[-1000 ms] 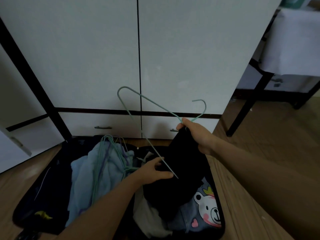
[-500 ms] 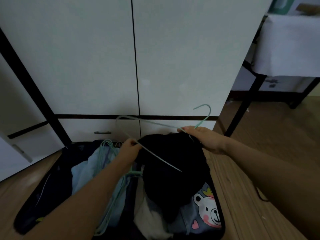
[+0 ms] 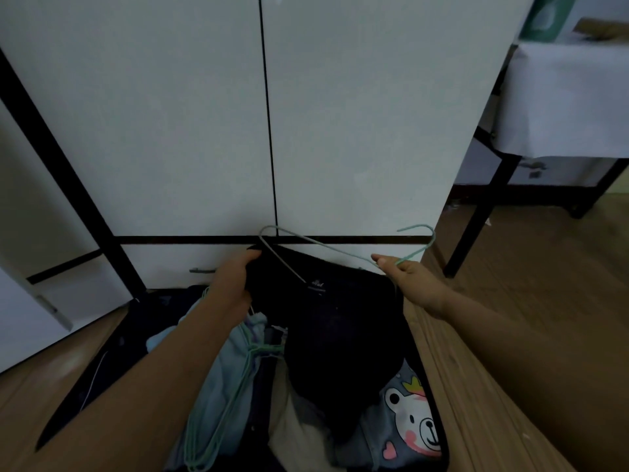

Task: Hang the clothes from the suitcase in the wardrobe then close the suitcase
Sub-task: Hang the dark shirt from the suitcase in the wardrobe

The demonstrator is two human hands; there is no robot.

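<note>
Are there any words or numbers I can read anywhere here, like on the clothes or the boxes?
None can be read.
Small pale neck label inside the black garment: too blurred to read.
Green box on the white-covered table: a pale mark, no legible letters.
Bear picture on the blue cloth: a drawing only, no words.

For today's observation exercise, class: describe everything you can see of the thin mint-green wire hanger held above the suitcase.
The thin mint-green wire hanger looks like coated wire, with an open hook at its right end. The right hand pinches it just below the hook. Its left shoulder bend shows above the black garment; one arm slips inside the neckline. The left hand grips the garment's edge.
</note>
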